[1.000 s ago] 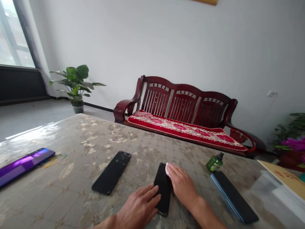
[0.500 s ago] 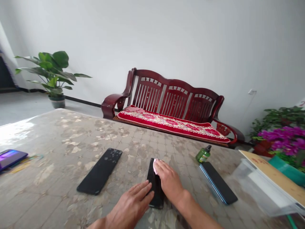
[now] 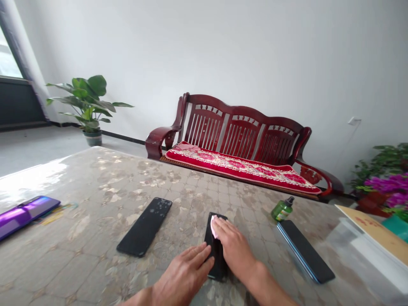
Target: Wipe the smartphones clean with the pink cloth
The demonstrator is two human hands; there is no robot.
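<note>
A black smartphone (image 3: 218,267) lies on the table in front of me, partly covered by both hands. My right hand (image 3: 234,242) presses a small pink cloth (image 3: 214,228) onto the upper part of its screen, fingers closed over the cloth. Against the phone's left edge rests my left hand (image 3: 188,270), its fingers stretched out and fingertips touching the phone. Left of it lies another dark phone (image 3: 145,227) with pale spots on its far end. A phone with blue sides (image 3: 306,250) lies to the right, near a green spray bottle (image 3: 282,210).
A shiny purple phone (image 3: 28,216) lies at the far left beside yellow strips (image 3: 51,217). On the right stands a clear plastic box (image 3: 353,242) under a tan board (image 3: 372,229). Beyond the patterned table (image 3: 105,204) are a red wooden bench (image 3: 237,140) and a potted plant (image 3: 91,102).
The view has turned a little left, so everything sits further right. My right hand has slid the cloth slightly nearer along the screen, and the phone's far right corner now shows.
</note>
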